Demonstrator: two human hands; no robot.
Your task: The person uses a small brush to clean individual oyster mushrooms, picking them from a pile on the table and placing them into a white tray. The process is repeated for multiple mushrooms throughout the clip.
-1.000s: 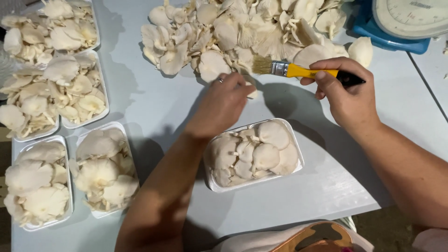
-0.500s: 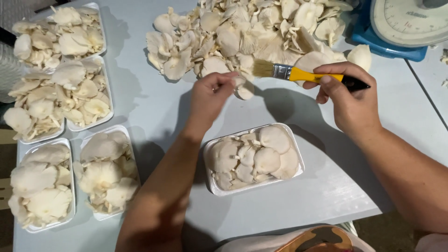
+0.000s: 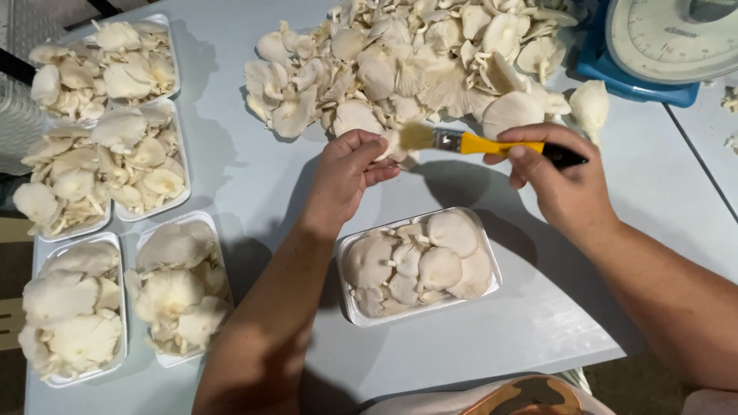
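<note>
My left hand [image 3: 347,173] is closed around a pale oyster mushroom [image 3: 394,146] just below the big loose heap of mushrooms [image 3: 415,61]. My right hand [image 3: 565,180] grips a paintbrush [image 3: 492,144] with a yellow ferrule and black handle. Its bristles touch the mushroom in my left hand. Between my forearms, near the table's front edge, a white foam tray [image 3: 350,307] lies filled with mushrooms.
Several filled white trays [image 3: 178,196] line the left side of the pale grey table [image 3: 254,184]. A blue kitchen scale [image 3: 661,46] with a white dial stands at the back right. A single mushroom [image 3: 590,104] lies beside it.
My left hand picked a mushroom from the heap's edge and drew it slightly nearer. The brush swung left until its bristles met the mushroom.
</note>
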